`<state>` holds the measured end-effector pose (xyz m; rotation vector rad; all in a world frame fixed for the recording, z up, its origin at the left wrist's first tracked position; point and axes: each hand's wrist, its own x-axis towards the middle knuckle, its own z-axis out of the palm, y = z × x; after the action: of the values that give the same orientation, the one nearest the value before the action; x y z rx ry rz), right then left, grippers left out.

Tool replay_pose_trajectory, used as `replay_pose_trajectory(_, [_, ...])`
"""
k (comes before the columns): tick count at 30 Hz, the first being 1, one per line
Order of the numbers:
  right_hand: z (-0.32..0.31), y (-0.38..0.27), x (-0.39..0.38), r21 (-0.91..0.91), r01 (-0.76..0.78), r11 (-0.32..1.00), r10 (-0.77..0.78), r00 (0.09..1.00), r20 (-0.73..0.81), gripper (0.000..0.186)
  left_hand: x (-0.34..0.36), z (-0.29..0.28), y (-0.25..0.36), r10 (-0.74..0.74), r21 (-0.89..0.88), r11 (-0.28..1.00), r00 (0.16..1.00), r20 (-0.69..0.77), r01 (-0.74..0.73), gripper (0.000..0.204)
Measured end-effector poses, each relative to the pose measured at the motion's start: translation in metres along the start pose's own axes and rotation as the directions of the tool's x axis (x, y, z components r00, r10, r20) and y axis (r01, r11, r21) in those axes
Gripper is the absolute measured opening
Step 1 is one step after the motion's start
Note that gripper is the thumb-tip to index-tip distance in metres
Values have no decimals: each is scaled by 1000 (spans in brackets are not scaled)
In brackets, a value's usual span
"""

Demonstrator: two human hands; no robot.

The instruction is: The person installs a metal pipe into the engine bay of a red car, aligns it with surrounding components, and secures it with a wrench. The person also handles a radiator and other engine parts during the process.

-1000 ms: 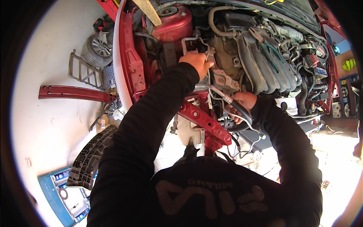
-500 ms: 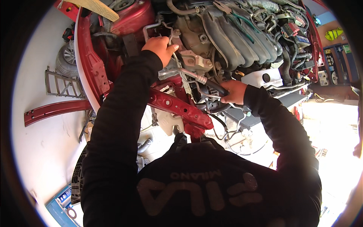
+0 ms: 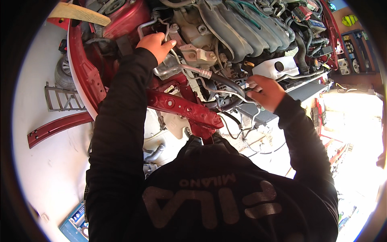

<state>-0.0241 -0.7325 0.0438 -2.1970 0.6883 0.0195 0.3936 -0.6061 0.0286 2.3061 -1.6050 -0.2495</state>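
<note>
In the open engine bay of a red car, my left hand (image 3: 155,49) is closed round a thin silver pipe (image 3: 172,53), beside a metal mount (image 3: 196,55). A second silver pipe (image 3: 188,68) runs right from there into a thick black hose (image 3: 225,84). My right hand (image 3: 264,93) is at the bend of that hose, fingers curled and thumb by the thin pipes; what it holds is hidden. Just above it is a white plastic reservoir (image 3: 269,67). A red body rail (image 3: 181,109) crosses below both hands.
A wooden plank (image 3: 80,12) lies at upper left. A tire (image 3: 64,76), a metal frame (image 3: 66,99) and a red beam (image 3: 56,129) stand by the left wall. The radiator (image 3: 278,105) sits low at right; shelving (image 3: 358,52) is beyond the car.
My view has shifted, so the engine sits higher and further left. My right hand has loosened from along the black hose and moved to its bend; my left hand stays on the pipe.
</note>
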Motion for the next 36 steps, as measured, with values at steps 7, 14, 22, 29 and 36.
replay_pose_trajectory(7, [-3,77,-126,221,-223,950,313,711,-630,10,3,0,2,-21,48,999,999,26,20,54])
replay_pose_trajectory(14, [88,156,-196,652,-701,288,896,437,74,60,5,3,-3,3,7,1000,1000,25,-3,52])
replay_pose_trajectory(22, [99,163,-152,813,-482,327,775,629,61,32,3,8,-8,23,-32,999,1000,-20,-24,51])
replay_pose_trajectory(29, [82,157,-134,765,-534,360,750,653,103,32,1,14,-8,47,-80,995,992,-120,-57,47])
replay_pose_trajectory(36, [77,165,-137,709,-592,384,727,667,163,38,4,15,-11,49,-52,997,993,-103,-54,47])
